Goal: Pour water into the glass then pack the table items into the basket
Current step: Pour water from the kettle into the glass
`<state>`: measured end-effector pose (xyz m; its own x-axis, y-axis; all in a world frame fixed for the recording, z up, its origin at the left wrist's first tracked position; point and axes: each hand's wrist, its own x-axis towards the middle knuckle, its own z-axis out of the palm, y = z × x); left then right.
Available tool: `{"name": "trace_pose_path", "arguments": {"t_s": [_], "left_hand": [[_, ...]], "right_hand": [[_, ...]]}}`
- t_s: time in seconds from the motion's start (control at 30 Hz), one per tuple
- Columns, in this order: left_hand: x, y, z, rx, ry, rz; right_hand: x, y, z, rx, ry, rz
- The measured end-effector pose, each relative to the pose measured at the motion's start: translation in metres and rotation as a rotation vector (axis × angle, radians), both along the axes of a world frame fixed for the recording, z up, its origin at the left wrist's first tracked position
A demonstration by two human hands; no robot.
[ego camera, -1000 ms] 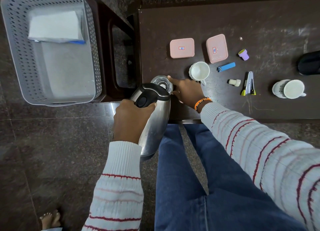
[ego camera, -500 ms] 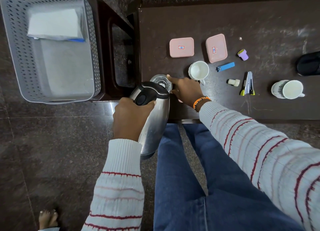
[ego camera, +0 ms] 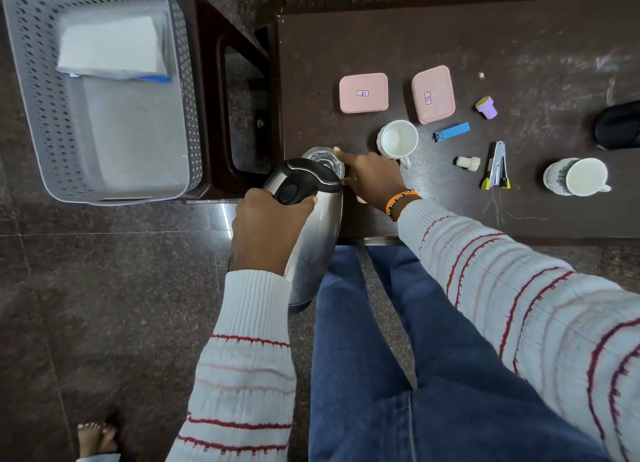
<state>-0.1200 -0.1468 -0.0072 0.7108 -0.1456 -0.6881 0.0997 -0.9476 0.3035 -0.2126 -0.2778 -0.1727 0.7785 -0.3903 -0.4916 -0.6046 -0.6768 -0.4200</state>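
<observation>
head view: seen from above, looking down at both hands
left hand [ego camera: 268, 229]: its fingers are clenched around the handle of the steel kettle [ego camera: 311, 233], thumb beside the black lid button
steel kettle: tilted forward, spout end over the glass [ego camera: 323, 158]
glass: clear, standing at the near left corner of the tabletop [ego camera: 450, 32], partly hidden under the kettle's top
right hand [ego camera: 372, 177]: fingers curled against the right side of the glass, grasping it, forefinger stretched along the rim; an orange bracelet [ego camera: 401, 200] at the wrist
basket [ego camera: 100, 91]: grey, perforated, well apart to the left of the tabletop, on a dark stool [ego camera: 221, 91]; a white folded cloth [ego camera: 110, 47] lies in its far end
pink boxes: one [ego camera: 363, 92] flat and square, the second [ego camera: 433, 94] just right of it, both lidded
white cup [ego camera: 398, 139]: upright, just right of the right hand
blue nail clipper [ego camera: 452, 131]: beside the cup
purple cap [ego camera: 486, 107]: right of the second box
small cream bottle [ego camera: 468, 163]: lying on its side
stapler [ego camera: 497, 165]: next to the bottle
patterned mug [ego camera: 576, 177]: farther right, apart from the rest
floor: dark stone, a bare foot [ego camera: 95, 439] at the lower left
</observation>
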Motion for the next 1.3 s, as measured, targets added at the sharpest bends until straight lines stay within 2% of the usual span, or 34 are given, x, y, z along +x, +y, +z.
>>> {"name": "trace_pose_path", "arguments": {"t_s": [0.63,1.3], "left_hand": [[0.007,0.002,-0.005,-0.034,0.016,0.007],[0.014,0.000,-0.007,-0.044,0.045,0.002]], "right_hand": [[0.000,0.000,0.004,0.022,0.025,-0.007],[0.000,-0.002,0.004,0.039,-0.028,-0.037]]}}
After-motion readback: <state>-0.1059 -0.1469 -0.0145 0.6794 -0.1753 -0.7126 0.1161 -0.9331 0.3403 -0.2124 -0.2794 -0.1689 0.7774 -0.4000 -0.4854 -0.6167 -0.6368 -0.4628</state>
